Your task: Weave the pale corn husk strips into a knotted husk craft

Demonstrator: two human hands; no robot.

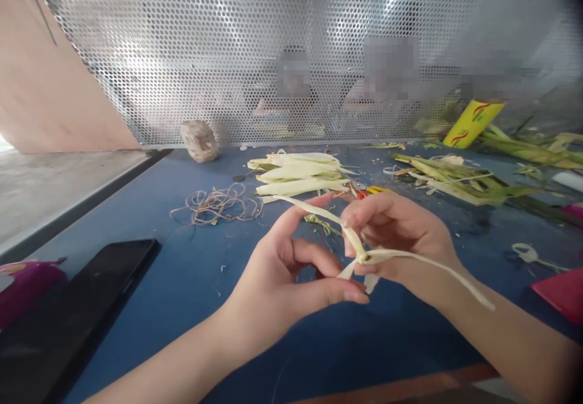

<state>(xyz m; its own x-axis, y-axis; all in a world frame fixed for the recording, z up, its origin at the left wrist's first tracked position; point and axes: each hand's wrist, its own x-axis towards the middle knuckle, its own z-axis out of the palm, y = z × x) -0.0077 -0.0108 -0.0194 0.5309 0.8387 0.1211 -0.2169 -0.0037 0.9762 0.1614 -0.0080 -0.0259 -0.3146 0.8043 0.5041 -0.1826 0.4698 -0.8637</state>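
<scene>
Between my two hands is a small figure of pale, folded leaf strips (354, 241), with long thin ends sticking out to the upper left and lower right. My left hand (291, 270) pinches a lower end of it between thumb and fingers. From the other side, my right hand (401, 234) grips the folded part near its middle; some of its fingertips are hidden behind the strips. Just beyond the hands lies a stack of pale green husk-like leaves (303, 173). A little green knotted scrap (321, 223) shows behind my left fingers.
Left of the leaves lies a tangle of thin cord (218, 205), with a clear-wrapped roll (199, 140) farther back. A black phone (86, 307) rests at the left. Green stalks (455, 179), a yellow packet (473, 123) and a red object (560, 291) lie right. A perforated metal screen (228, 45) closes the back.
</scene>
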